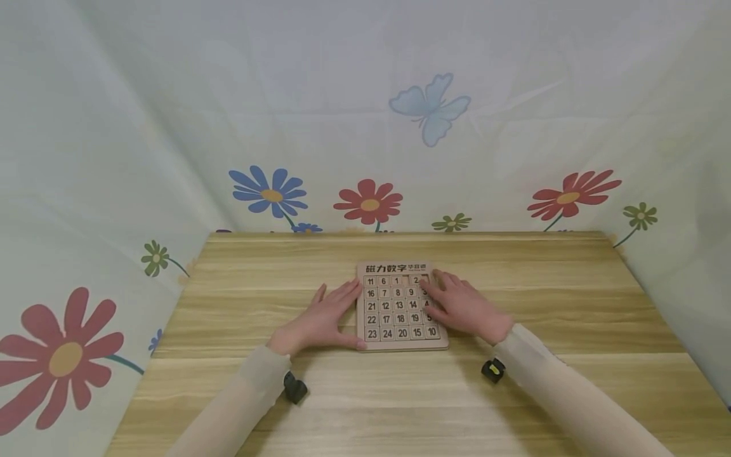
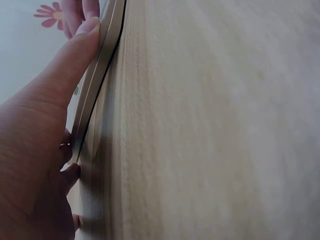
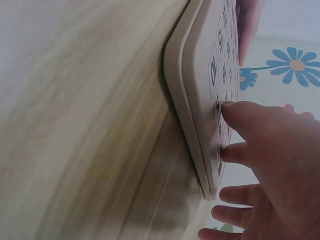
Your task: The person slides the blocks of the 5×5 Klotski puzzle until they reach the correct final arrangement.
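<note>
On my feed the left hand [image 1: 322, 320], thumb spread from fingers, touches the number board [image 1: 400, 346] right of its fingertips; the right hand [image 1: 469, 310], fingers apart, rests thumb and forefinger on it.

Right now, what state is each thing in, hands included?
Number board: flat on the table
Tile 2: top row, gap between it and tile 1
Tile 10: bottom right corner, uncovered
Left hand: thumb and fingers against the board's left side
Right hand: thumb and a finger touching the board's right column
</note>
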`<state>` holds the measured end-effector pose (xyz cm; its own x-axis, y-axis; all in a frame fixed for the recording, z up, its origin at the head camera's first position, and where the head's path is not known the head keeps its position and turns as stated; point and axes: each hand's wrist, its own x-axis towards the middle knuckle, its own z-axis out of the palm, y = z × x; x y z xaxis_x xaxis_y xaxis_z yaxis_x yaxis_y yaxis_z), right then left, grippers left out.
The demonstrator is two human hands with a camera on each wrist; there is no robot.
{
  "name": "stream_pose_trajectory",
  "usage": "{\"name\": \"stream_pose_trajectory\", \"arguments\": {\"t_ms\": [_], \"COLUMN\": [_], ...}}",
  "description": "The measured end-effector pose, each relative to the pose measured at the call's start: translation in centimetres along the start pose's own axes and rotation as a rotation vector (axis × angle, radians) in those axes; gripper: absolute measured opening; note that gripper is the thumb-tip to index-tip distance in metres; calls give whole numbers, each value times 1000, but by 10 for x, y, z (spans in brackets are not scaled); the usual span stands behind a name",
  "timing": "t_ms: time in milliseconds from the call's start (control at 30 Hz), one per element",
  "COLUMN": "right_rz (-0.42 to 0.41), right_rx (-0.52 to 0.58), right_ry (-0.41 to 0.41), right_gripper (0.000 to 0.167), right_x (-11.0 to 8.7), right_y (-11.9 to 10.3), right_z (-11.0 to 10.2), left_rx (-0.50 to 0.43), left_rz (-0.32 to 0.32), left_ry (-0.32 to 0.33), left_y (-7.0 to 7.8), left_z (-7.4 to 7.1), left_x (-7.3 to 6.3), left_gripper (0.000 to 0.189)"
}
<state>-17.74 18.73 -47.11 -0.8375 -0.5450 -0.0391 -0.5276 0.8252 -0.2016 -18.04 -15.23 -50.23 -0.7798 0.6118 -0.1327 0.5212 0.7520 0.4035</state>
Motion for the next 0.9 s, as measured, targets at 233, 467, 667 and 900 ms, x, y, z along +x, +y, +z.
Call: {"name": "stream_pose_trajectory", "arguments": {"t_ms": [233, 467, 667, 900], "right_rz": [-20, -28, -26, -53], "right_rx": [0, 10, 14, 44], "right_ry": [10, 8, 1, 9], "right_gripper": [63, 65, 66, 60], "right_x": [5, 8, 8, -3], "right_y": [-7, -9, -8, -6], "right_z": [-1, 1, 3, 2], "left_rx": [-5, -1, 4, -3], "left_rz": [4, 10, 10, 5], "left_ry": [3, 3, -4, -6], "left_y": [0, -1, 0, 1], "left_z": [-1, -1, -1, -1], "left_x": [-1, -1, -1, -1], "left_gripper": [129, 128, 128, 129]}}
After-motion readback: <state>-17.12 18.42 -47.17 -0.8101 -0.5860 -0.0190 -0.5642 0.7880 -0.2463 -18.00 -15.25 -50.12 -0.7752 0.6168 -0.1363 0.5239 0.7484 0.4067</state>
